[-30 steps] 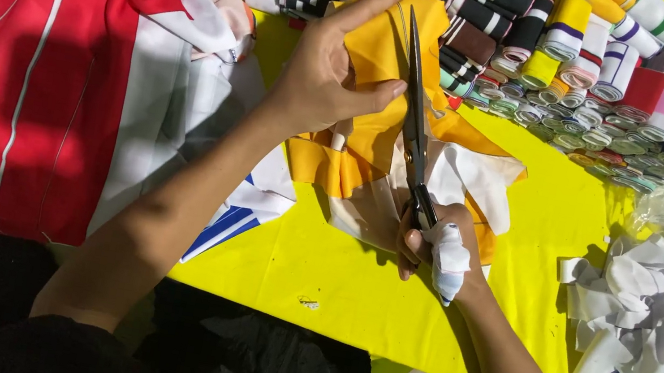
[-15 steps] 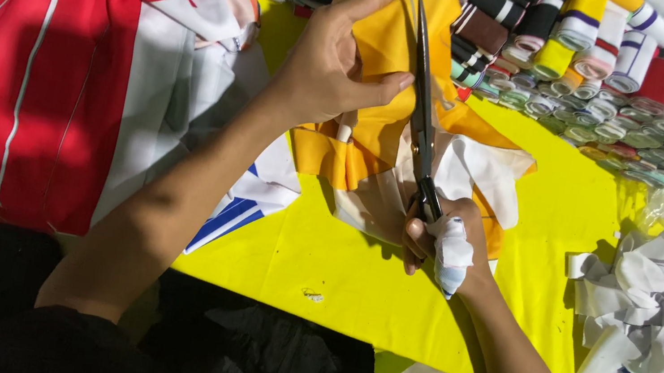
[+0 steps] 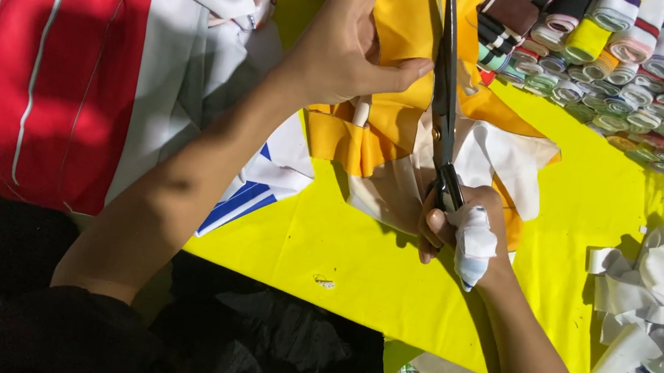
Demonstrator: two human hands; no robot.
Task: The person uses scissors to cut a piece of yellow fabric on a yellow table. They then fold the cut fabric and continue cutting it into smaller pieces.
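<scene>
Two big things frame the work: a red striped cloth (image 3: 24, 23) and the yellow desk (image 3: 592, 205). On it the flat left hand (image 3: 348, 44) pins orange fabric (image 3: 407, 18) (mid-cut, I judge); the right hand (image 3: 465, 233) grips long scissors (image 3: 445, 88), needing a straight closing stroke.

No packages, labels, signs or screens are visible.

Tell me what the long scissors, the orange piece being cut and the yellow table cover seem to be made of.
Long dark scissors: metal blades by the look, dull and dark with a thin bright edge. Orange piece: soft matte cloth, since it folds and creases under the left hand. Yellow table cover: smooth with a slight sheen, possibly plastic sheet or coated fabric. Right hand grips the handles, one finger wrapped in white.
</scene>
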